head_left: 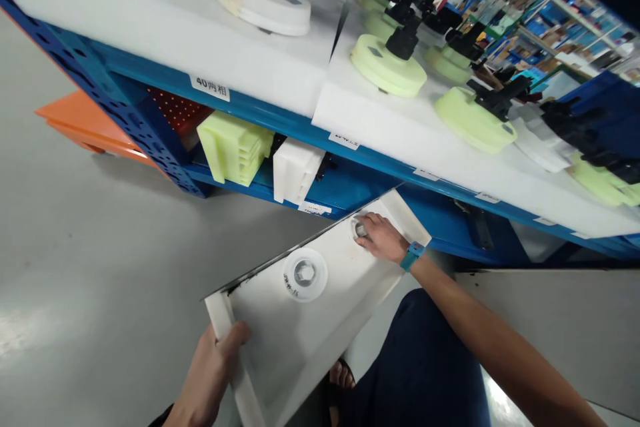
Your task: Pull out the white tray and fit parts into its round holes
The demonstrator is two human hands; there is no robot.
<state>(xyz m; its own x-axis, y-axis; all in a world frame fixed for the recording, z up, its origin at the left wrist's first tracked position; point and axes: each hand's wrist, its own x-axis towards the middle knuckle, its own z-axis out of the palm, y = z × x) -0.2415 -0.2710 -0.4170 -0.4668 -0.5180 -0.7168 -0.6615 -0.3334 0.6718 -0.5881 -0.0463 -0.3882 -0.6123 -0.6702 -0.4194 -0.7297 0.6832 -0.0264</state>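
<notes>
A long white tray-like panel (320, 320) with raised edges lies slantwise in front of my legs. My left hand (220, 353) is closed on its near-left raised end, thumb over the top. On the panel sits a round white disc (318, 285) with a hexagonal centre and dark handwriting on its rim. Toward the panel's far end, my right hand (383, 237) has its fingers closed around a smaller-looking round white fitting (359, 229), partly hidden by the fingers. A teal band circles the right wrist.
A blue shelf rack (280, 121) runs across ahead, its top holding green discs (387, 65) and white discs (263, 0) with black fittings. Its lower level carries a light-green block (235, 147) and a white block (297, 170). An orange object (95, 123) stands at left.
</notes>
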